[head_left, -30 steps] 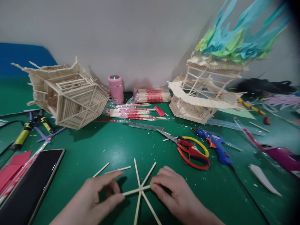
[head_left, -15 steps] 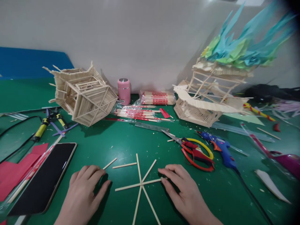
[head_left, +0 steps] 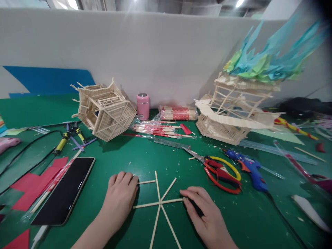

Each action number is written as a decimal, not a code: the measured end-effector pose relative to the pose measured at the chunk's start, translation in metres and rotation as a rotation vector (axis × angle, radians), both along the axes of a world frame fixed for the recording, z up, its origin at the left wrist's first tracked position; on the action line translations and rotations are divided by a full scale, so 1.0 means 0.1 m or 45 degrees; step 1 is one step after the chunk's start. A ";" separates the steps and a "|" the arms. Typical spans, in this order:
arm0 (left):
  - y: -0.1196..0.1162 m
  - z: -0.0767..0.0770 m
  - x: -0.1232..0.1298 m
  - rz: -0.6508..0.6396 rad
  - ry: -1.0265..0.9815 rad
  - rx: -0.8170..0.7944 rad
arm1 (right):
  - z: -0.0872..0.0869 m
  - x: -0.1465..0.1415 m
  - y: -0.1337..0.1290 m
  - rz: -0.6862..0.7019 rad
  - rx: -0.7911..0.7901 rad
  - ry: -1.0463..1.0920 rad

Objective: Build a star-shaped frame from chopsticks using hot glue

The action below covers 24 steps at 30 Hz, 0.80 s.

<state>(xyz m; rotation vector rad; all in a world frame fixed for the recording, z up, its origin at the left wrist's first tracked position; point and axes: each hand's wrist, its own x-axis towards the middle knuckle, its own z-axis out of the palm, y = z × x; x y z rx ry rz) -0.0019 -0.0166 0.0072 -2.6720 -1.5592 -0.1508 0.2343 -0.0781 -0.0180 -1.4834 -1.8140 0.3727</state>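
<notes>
Several thin wooden sticks meet at one centre and form a star shape (head_left: 160, 203) flat on the table between my hands. My right hand (head_left: 204, 212) is at the star's right side, thumb and forefinger pinching the end of one arm. To the left, my left hand (head_left: 121, 193) has its fingers curled down over a short wooden stick (head_left: 134, 175), and only the stick's tip shows; the fingertips are hidden. Another loose short stick (head_left: 147, 182) lies just right of that hand, above the star's left arm.
Red-and-yellow-handled scissors (head_left: 221, 171) and a blue glue gun (head_left: 249, 166) lie to the right. A phone (head_left: 66, 192), red paper (head_left: 43, 181) and pliers (head_left: 68, 138) are left. Behind stand two stick-built models (head_left: 114, 117), a pink bottle (head_left: 143, 106) and bundled sticks (head_left: 178, 113).
My left hand has moved right and up, from beside the short stick to over it, and its fingers have closed. My right hand stays at the star's arm. The view has tilted up.
</notes>
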 end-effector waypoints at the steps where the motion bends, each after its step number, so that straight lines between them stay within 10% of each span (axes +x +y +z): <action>1: 0.03 0.00 0.03 -0.021 0.012 -0.002 | 0.00 0.00 0.00 0.003 0.001 0.003; 17: 0.07 0.12 -0.56 0.227 -0.073 -0.122 | -0.02 0.02 0.01 0.046 -0.041 0.028; 24: 0.11 0.13 -0.40 0.164 0.045 -0.198 | 0.01 0.00 0.01 0.032 -0.036 0.026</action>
